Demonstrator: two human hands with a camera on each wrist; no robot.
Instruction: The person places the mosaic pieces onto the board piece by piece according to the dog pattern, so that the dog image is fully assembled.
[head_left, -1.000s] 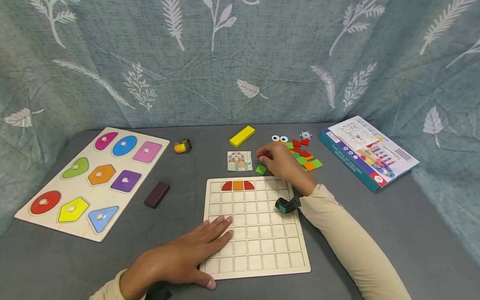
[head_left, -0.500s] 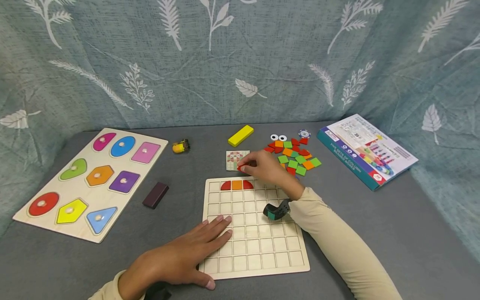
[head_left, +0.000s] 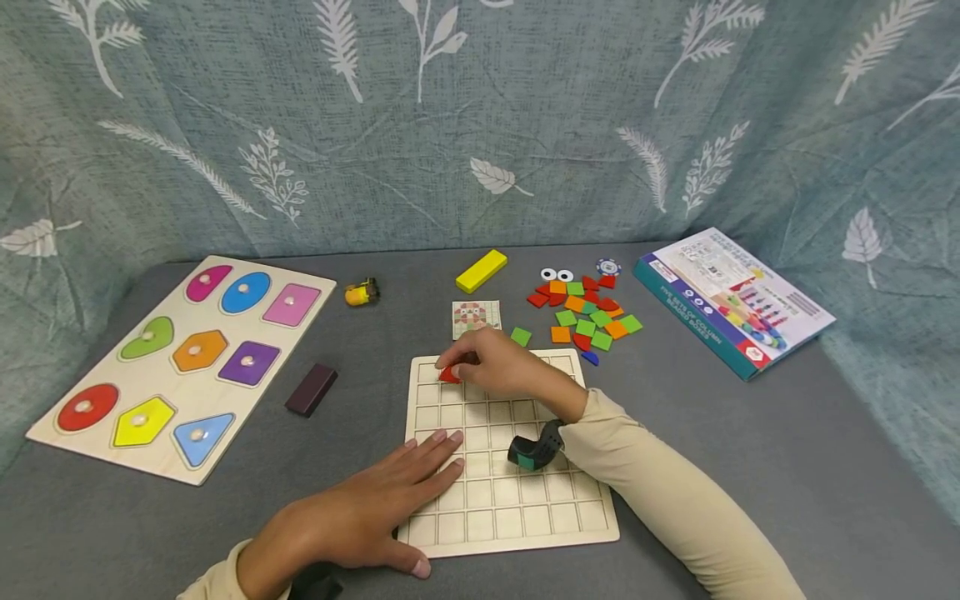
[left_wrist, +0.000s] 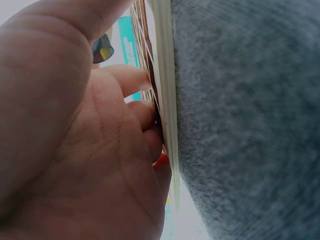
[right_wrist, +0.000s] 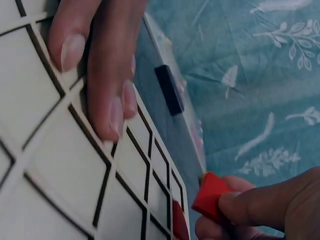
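A wooden grid board (head_left: 525, 529) lies flat on the grey cloth, its left side under my left hand (head_left: 367, 512), whose fingers are stretched out over the squares. Over the board's top row, my right hand (head_left: 498, 362) pinches a red tile (right_wrist: 210, 196) between thumb and fingers. In the right wrist view another red tile (right_wrist: 179, 220) lies on the board just beneath the held one. My right hand hides most of the top row in the head view. Just beyond the board is a small picture card (head_left: 475, 315), partly covered by that hand.
Loose coloured tiles (head_left: 585, 327) lie at the back right, near a boxed set (head_left: 735, 300). A yellow block (head_left: 482, 272) stands behind the card. To the left are a dark block (head_left: 312, 390), a small yellow toy (head_left: 363, 292) and a knobbed shape puzzle (head_left: 225, 408).
My right hand has travelled left and nearer from the loose tiles, past the card, to the board's top row, carrying the red tile. The left hand has stayed put.
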